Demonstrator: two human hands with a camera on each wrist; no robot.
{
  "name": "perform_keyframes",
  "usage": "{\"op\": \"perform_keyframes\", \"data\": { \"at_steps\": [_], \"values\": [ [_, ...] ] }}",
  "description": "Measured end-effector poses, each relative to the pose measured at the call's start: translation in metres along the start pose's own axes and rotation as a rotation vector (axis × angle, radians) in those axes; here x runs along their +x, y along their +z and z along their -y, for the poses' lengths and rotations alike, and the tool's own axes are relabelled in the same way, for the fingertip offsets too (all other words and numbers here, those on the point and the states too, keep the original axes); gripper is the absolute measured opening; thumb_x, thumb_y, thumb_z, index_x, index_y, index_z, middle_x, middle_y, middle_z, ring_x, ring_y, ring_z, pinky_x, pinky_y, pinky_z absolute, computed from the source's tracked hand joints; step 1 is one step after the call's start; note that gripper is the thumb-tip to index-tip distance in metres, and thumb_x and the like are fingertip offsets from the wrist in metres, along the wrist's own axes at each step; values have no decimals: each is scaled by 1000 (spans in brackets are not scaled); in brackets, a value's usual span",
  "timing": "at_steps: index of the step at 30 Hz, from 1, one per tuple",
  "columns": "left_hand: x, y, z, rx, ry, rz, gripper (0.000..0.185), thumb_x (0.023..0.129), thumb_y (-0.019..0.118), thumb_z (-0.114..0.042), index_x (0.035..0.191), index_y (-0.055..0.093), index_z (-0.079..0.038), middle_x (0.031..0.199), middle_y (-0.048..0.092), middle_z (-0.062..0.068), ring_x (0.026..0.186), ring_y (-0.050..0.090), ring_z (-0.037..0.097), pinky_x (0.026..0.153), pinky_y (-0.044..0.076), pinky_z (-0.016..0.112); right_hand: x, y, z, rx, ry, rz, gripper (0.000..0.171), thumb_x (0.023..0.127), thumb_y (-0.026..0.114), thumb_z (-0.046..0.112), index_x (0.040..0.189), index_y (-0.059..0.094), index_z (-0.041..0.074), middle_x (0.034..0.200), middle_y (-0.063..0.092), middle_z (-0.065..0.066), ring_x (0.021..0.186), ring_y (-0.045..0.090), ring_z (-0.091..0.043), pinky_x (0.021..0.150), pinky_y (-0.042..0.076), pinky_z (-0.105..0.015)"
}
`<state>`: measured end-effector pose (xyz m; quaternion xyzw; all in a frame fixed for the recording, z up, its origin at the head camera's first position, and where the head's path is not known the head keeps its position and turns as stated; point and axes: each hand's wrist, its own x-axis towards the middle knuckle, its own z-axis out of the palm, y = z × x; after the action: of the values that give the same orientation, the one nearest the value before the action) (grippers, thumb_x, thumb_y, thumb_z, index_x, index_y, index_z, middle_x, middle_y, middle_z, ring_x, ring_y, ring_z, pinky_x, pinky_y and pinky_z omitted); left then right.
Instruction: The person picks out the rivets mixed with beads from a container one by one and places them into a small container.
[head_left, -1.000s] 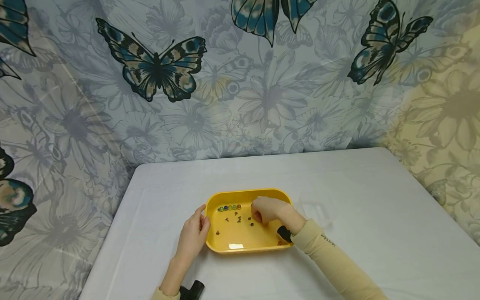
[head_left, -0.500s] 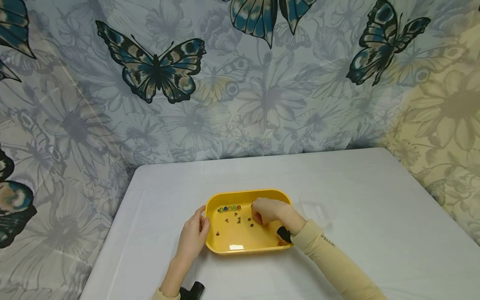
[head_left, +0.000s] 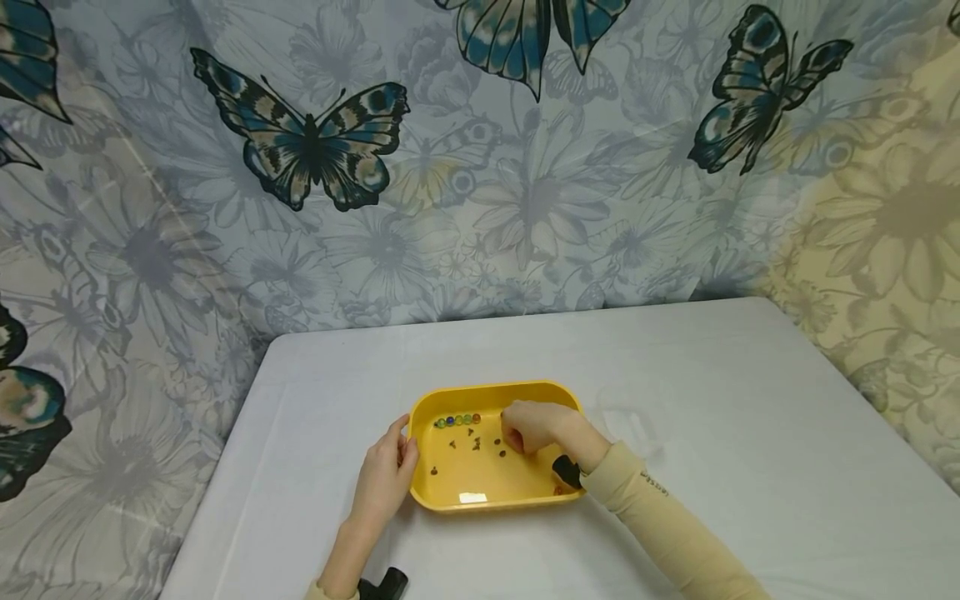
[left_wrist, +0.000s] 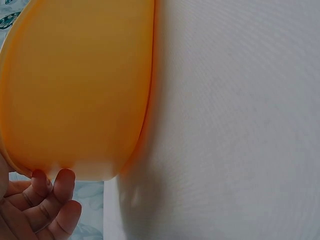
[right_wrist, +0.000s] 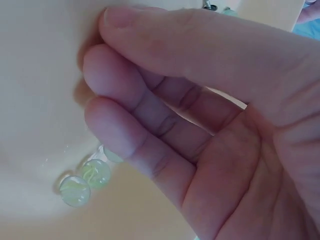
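1. Inside the tray (head_left: 495, 496), the right hand (head_left: 534, 427) hangs with its fingers (right_wrist: 131, 106) loosely bent toward the floor; the right wrist view shows nothing pinched, so it reads as relaxed and empty.
2. Just below those fingertips in that view lie two pale green marbles (right_wrist: 86, 181), side by side on the tray floor, close to the lowest finger but seemingly not touched by it. A third may sit behind that finger; it is too hidden to tell.
3. Likely the hand hovers low so the marbles are within easy reach of thumb and fingers.
4. At the tray's left end, the left hand (head_left: 387, 475) rests against the outer wall, fingertips (left_wrist: 64, 178) curled at the rim (left_wrist: 30, 167); it holds the tray lightly, which would keep it from sliding on the surface (head_left: 720, 400).
5. Farther out, a row of coloured marbles (head_left: 457, 419) lines the far left wall of the tray, well apart from the right hand.
6. Small dark bits (head_left: 475, 440) are scattered on the floor between that row and the right hand; what they are is too small to tell.
7. Beyond the surface hangs a butterfly cloth (head_left: 300, 150).
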<state>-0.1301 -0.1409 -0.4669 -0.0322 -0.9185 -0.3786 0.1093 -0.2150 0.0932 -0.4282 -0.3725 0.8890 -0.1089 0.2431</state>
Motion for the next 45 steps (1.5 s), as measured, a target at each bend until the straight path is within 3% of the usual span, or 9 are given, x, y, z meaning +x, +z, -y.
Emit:
{"op": "perform_keyframes", "data": {
  "at_steps": [9,23,35,45],
  "values": [
    [-1,1,1,1,-1,-1,37,89,55,-3,125,51,5,69,45,-2,58,40,8,51,37,20,-1,-3,1,15,-7,-29,29,72,58,-17,58,56,7,53,40,6,52,35,-6,49,29,-18],
    [-2,1,1,1,-5,1,38,89,55,-3,126,51,5,70,45,-2,59,40,8,52,37,20,-9,-15,2,3,-126,-132,29,78,57,-12,60,50,9,56,33,5,55,30,-8,55,27,-21],
    [-1,0,-1,-2,-1,0,38,89,54,-3,125,51,5,70,46,-2,59,40,8,52,37,20,-12,-21,2,-14,-233,-203,20,80,57,-11,66,57,5,59,39,5,57,34,-7,57,31,-20],
    [0,0,-1,-12,-15,-2,38,89,54,-4,125,51,5,70,45,-2,58,40,9,50,37,20,-17,-27,1,-31,-269,-243,15,78,61,-10,71,61,4,62,44,5,61,37,-8,58,34,-21]
  ]
}}
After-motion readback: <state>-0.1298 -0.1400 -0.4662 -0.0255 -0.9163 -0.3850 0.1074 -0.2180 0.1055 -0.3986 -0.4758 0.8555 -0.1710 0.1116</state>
